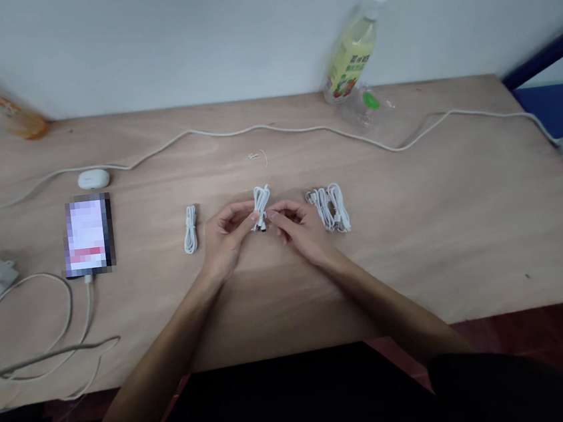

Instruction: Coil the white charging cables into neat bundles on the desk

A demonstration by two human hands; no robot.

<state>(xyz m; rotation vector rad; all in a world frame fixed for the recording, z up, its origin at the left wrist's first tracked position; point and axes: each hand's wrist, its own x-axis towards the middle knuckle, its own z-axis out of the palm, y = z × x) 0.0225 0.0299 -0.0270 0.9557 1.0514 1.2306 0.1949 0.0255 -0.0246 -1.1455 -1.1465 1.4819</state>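
Note:
A coiled white charging cable [261, 201] is pinched between the thumb and fingers of my left hand [228, 235], held upright just above the table. My right hand [300, 226] is closed at the cable's middle, thumb against fingertips; whatever is in that pinch is too small to make out. One bundled white cable [190, 229] lies left of my left hand. Beside my right hand are more bundled white cables [339, 208], partly behind its fingers. Beyond the hands lie thin white tie pieces [264, 158].
A long white cord [263, 128] crosses the wooden table [438, 221]. At left are a lit phone [85, 235] on a charging cable, a white earbud case [94, 179] and an orange-tinted bottle [25, 124]. A yellow-green bottle [353, 56] stands by the wall beside clear plastic wrap [364, 111].

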